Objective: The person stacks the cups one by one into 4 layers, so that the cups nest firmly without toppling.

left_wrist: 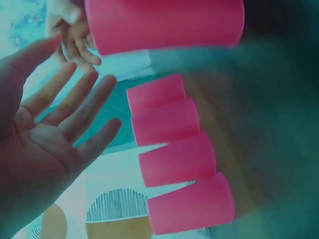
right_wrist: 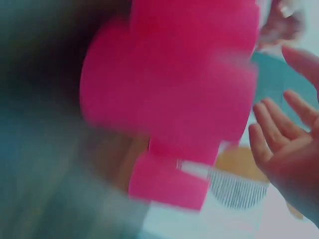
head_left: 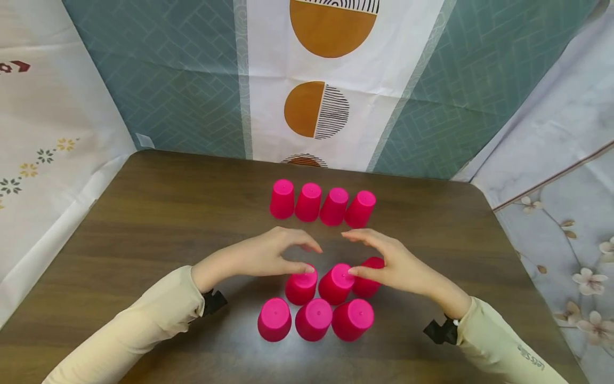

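A dark wooden table [head_left: 158,224] bears the whole layout, with patterned cloth backdrops [head_left: 331,80] hung behind it and on both sides. Ten pink cups stand mouth-down on the table in three groups. The far row [head_left: 322,205] consists of four cups placed side by side, touching or nearly so, well apart from both hands. The middle row [head_left: 336,282] holds three cups directly beneath the hands, and the near row [head_left: 314,318] holds three more just in front of it, closest to the person. No cup rests on top of another, so, judged from this layout, all ten cups sit at table level and any stacking is not yet begun. The left hand [head_left: 268,253] arches over the left cup of the middle row [head_left: 301,286]; its thumb lies at the top edge of that cup, and the left wrist view shows the palm open with the fingers spread and holding nothing. The right hand [head_left: 393,264] arches over the right side of the middle row, with its thumb tip against the base of the centre cup [head_left: 337,284] and its fingers extended and apart, gripping nothing. The right wrist view is blurred and adds only pink cup shapes.
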Demonstrator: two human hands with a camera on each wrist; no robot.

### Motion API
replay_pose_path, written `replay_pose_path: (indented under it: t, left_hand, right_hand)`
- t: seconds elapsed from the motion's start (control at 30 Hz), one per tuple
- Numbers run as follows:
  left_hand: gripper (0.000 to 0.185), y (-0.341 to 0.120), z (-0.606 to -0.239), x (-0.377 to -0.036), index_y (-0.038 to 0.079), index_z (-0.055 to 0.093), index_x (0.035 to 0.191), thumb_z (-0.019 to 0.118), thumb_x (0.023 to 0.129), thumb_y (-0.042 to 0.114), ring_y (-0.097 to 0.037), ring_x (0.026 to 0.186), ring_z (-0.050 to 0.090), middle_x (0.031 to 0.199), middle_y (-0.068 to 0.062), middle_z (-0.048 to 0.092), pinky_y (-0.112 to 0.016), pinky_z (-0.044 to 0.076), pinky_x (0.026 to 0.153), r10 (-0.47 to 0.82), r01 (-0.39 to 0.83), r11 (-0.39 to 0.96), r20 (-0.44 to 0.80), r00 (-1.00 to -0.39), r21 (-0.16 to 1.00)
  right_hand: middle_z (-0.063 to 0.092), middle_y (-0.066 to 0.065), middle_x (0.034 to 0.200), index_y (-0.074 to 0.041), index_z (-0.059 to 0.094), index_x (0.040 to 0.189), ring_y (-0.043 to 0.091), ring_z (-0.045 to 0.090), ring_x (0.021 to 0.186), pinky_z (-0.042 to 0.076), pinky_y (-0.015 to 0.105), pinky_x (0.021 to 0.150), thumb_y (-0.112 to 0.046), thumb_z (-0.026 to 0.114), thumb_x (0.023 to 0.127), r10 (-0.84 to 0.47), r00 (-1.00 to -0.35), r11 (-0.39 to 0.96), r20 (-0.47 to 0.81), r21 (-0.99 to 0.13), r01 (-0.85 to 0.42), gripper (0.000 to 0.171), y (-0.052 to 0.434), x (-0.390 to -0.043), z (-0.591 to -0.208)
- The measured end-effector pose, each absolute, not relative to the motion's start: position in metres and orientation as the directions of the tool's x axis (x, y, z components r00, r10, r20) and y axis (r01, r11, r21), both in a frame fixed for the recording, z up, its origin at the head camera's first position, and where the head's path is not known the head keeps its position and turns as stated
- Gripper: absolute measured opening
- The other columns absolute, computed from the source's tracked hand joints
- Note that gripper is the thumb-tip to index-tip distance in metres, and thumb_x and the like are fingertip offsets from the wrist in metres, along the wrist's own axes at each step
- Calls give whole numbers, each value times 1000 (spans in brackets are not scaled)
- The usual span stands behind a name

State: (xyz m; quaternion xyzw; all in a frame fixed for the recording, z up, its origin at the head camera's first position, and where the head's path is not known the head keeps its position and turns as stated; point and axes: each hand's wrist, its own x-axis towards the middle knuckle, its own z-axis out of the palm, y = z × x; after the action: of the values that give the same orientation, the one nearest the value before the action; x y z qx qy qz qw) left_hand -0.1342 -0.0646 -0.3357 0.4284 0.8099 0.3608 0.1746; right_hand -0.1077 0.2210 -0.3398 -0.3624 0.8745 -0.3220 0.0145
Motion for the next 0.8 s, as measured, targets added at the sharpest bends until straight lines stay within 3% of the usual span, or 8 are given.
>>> replay_pose_path:
  t: [0.2, 0.47, 0.6, 0.8]
  left_hand:
    - [43, -74, -343, -115, 17, 57, 123, 70, 84, 26, -13, 112, 53, 121, 5, 56, -38, 47, 93, 818, 534, 392, -18, -575, 749]
    - [57, -68, -350, -112, 18, 51, 132, 74, 80, 25, -9, 109, 50, 126, 5, 52, -28, 49, 85, 819, 571, 461, -77, -569, 679]
    - [57, -65, -354, -114, 17, 53, 125, 78, 74, 28, -8, 103, 51, 120, 6, 52, -22, 49, 79, 815, 582, 485, -96, -572, 653]
    - [53, -62, -358, -120, 18, 54, 116, 81, 71, 24, -9, 95, 53, 106, 8, 55, -25, 51, 75, 807, 541, 476, -100, -583, 693]
  right_hand:
    - [50, -4, 132, -15, 50, 131, 15, 49, 121, 48, 38, 92, -22, 79, 75, -729, -667, 488, 156, -564, -666, 63, 202, -85, -336]
    - [57, 0, 123, -12, 55, 126, 17, 55, 111, 52, 29, 84, -13, 79, 73, -723, -691, 578, 32, -521, -628, 58, 195, -84, -339]
    - [61, 1, 117, -9, 59, 121, 17, 58, 105, 53, 28, 82, -9, 79, 72, -735, -677, 592, -16, -502, -631, 52, 190, -87, -341]
    - [64, 3, 110, -7, 62, 115, 18, 61, 97, 53, 26, 78, -9, 81, 70, -743, -667, 614, -51, -447, -650, 48, 186, -89, -336]
